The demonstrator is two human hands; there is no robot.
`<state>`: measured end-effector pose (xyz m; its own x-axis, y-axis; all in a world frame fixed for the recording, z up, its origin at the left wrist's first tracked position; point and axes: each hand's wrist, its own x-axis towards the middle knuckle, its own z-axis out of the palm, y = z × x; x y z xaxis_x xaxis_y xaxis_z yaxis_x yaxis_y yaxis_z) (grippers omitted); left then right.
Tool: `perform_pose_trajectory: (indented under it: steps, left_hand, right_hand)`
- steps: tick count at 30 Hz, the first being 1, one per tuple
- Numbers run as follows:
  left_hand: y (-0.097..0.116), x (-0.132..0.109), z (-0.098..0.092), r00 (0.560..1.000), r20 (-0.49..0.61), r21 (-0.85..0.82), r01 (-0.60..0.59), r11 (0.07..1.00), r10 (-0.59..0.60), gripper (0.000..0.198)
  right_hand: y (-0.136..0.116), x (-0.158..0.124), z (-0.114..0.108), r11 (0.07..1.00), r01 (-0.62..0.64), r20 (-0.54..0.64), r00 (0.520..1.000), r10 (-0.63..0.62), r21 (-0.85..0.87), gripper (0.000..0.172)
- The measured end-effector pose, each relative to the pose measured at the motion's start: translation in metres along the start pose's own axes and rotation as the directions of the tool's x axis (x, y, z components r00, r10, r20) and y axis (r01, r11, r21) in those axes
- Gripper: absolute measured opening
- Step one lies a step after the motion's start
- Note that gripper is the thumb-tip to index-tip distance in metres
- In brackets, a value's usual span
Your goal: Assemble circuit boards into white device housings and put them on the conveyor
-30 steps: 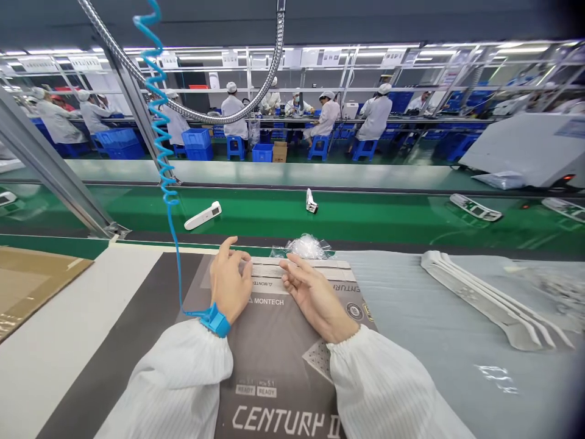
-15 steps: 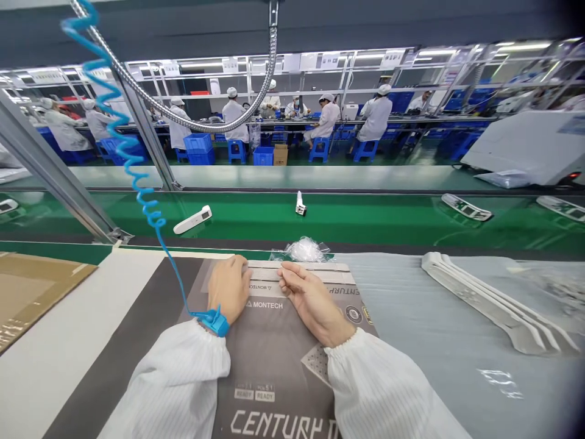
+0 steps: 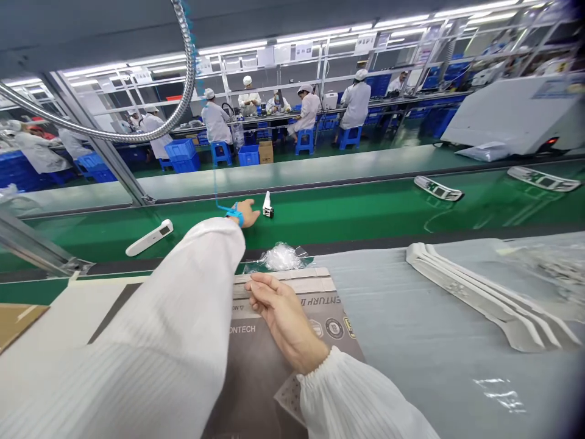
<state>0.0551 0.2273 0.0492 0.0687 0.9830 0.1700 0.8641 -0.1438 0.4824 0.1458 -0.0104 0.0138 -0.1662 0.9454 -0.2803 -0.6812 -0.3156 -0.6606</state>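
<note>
My left hand [image 3: 248, 213] is stretched far out over the green conveyor belt [image 3: 347, 213]. Its fingers point at a small white upright part [image 3: 268, 205] and end just short of it, holding nothing. A blue coiled-cord wrist strap [image 3: 234, 214] sits on that wrist. My right hand [image 3: 280, 312] rests on the grey printed cardboard box [image 3: 329, 317] in front of me, fingers loosely laid along its upper flap. A crumpled clear plastic bag [image 3: 280, 257] lies just beyond the box.
A white handheld device [image 3: 149, 238] lies on the belt to the left. Flat white parts [image 3: 437, 188] ride the belt at right. Stacked long white mouldings [image 3: 484, 292] lie on the grey mat. A flexible metal hose [image 3: 185, 85] hangs overhead. Several people in white work at benches behind.
My left hand left the box and reached forward across to the belt, up to the small white part. My right hand stayed on the box. The view tilted and shifted left.
</note>
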Motion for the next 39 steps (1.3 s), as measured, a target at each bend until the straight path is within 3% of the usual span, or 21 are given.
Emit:
perform_pose_trajectory:
  steps: [4,7,11,14,17,19,21,23,24,26,28,29,31,33,36,38,39]
  left_hand:
    - [0.033,0.004,0.037,0.999,0.039,-0.011,0.010,1.000,-0.010,0.036]
    - [0.031,-0.008,0.039,0.996,0.009,-0.033,0.084,0.996,-0.084,0.029]
    - [0.017,-0.031,0.005,0.983,0.005,-0.143,0.184,0.972,-0.186,0.035]
    - [0.009,-0.065,-0.034,0.985,0.072,-0.282,0.170,0.944,-0.156,0.033]
    - [0.002,-0.116,-0.068,0.979,0.202,-0.489,0.085,0.868,0.018,0.038]
    - [-0.003,-0.152,-0.079,0.931,0.304,-0.659,0.052,0.750,0.203,0.039]
    - [-0.008,-0.184,-0.078,0.930,0.272,-0.750,0.044,0.660,0.248,0.044]
    - [-0.012,-0.207,-0.066,0.986,0.147,-0.786,0.068,0.614,0.078,0.042]
    - [-0.013,-0.217,-0.059,0.993,0.113,-0.813,0.104,0.573,-0.020,0.036]
    - [-0.013,-0.232,-0.043,0.979,0.174,-0.865,0.203,0.460,-0.105,0.029]
    - [-0.012,-0.243,-0.033,0.957,0.286,-0.872,0.283,0.399,-0.053,0.039]
    - [-0.011,-0.247,-0.030,0.950,0.309,-0.861,0.294,0.415,-0.031,0.043]
    - [-0.012,-0.250,-0.029,0.957,0.291,-0.814,0.257,0.521,-0.017,0.039]
    - [-0.017,-0.249,-0.033,0.975,0.221,-0.743,0.167,0.648,0.002,0.030]
    - [-0.026,-0.246,-0.043,0.994,0.103,-0.615,0.032,0.788,0.040,0.025]
    - [-0.029,-0.246,-0.048,0.995,0.074,-0.546,-0.010,0.838,0.060,0.026]
    - [-0.029,-0.247,-0.050,0.994,0.077,-0.529,-0.030,0.848,0.083,0.028]
  right_hand:
    - [0.002,0.005,0.001,1.000,0.006,0.010,1.000,-0.006,0.014,0.029]
    - [0.003,0.006,0.001,1.000,0.001,-0.010,1.000,-0.001,0.017,0.030]
    - [-0.002,0.006,0.002,0.998,-0.003,-0.017,1.000,0.004,0.060,0.030]
    - [-0.008,0.004,0.004,0.991,-0.045,-0.016,0.999,0.047,0.126,0.036]
    - [-0.015,-0.001,0.007,0.990,-0.076,0.096,0.993,0.065,0.116,0.048]
    - [-0.017,-0.006,0.008,0.997,-0.072,0.208,0.975,0.074,-0.018,0.050]
    - [-0.016,-0.010,0.009,0.982,-0.017,0.259,0.964,0.067,-0.190,0.045]
    - [-0.010,-0.012,0.009,0.956,0.089,0.222,0.975,-0.026,-0.280,0.039]
    - [-0.006,-0.011,0.009,0.946,0.154,0.190,0.976,-0.102,-0.284,0.041]
    - [0.001,-0.008,0.008,0.930,0.256,0.144,0.964,-0.224,-0.265,0.046]
    - [0.007,-0.005,0.006,0.916,0.291,0.138,0.955,-0.261,-0.278,0.044]
    - [0.008,-0.004,0.004,0.900,0.300,0.139,0.953,-0.269,-0.315,0.041]
    - [0.006,-0.003,0.001,0.817,0.335,0.128,0.941,-0.313,-0.470,0.040]
    - [0.000,-0.003,-0.004,0.624,0.370,0.094,0.898,-0.429,-0.688,0.037]
    - [-0.015,-0.005,-0.011,0.253,0.388,0.125,0.726,-0.676,-0.886,0.027]
    - [-0.023,-0.006,-0.015,0.039,0.426,0.259,0.617,-0.743,-0.904,0.020]
    - [-0.025,-0.006,-0.016,-0.059,0.437,0.334,0.587,-0.738,-0.897,0.016]
